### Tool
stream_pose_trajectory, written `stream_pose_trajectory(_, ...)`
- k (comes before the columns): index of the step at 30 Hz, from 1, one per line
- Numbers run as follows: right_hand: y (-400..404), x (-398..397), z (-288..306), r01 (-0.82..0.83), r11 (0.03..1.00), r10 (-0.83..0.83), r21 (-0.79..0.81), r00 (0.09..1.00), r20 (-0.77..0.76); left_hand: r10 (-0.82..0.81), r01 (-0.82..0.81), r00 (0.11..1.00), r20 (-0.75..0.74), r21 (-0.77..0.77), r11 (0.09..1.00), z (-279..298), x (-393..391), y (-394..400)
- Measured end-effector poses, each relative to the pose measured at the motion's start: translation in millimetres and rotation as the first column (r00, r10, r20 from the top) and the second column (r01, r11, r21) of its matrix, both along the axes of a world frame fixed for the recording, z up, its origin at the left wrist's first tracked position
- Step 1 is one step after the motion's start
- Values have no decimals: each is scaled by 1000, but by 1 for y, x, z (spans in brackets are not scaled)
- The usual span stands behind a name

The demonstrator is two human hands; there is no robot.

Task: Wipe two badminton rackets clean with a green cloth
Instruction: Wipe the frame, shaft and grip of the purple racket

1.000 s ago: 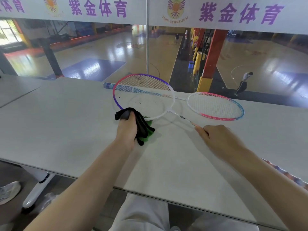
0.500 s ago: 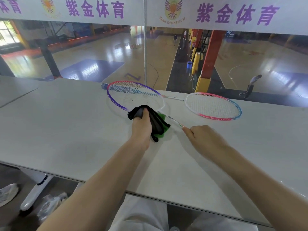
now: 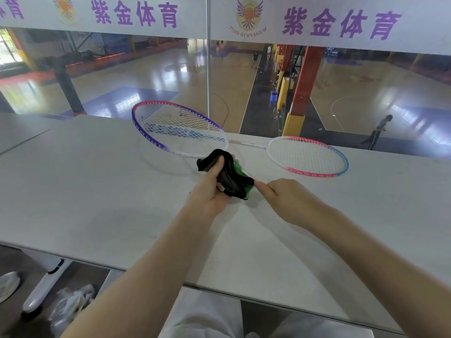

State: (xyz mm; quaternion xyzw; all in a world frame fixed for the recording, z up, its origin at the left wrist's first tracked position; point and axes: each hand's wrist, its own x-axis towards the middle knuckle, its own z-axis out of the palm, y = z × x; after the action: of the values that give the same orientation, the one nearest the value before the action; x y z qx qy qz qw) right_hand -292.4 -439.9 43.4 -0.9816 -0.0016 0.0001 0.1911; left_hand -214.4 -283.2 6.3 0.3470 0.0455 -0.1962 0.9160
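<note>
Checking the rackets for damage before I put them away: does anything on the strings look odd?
The purple and pink racket carries small dark specks on its strings, probably dirt. No broken strings show. The pink and blue racket looks clean.

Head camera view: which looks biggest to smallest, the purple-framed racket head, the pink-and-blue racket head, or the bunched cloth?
1. Purple-framed racket head
2. Pink-and-blue racket head, only slightly smaller, so unsure
3. Bunched black-and-green cloth, partly hidden in the left hand

Sports hall: gymnasium banner above glass overlooking wooden courts.
</note>
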Motion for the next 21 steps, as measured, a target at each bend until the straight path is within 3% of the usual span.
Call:
stream_pose_trajectory(10,-1,-3,13,-15,996,20,91,998,-55,6,15,997,81,-262,965,11,-9,-1)
stream_pose_trajectory(21,9,-3,12,0,998,1,58,1000,-19,150,-162,984,-95,-145,976,24,-10,-11)
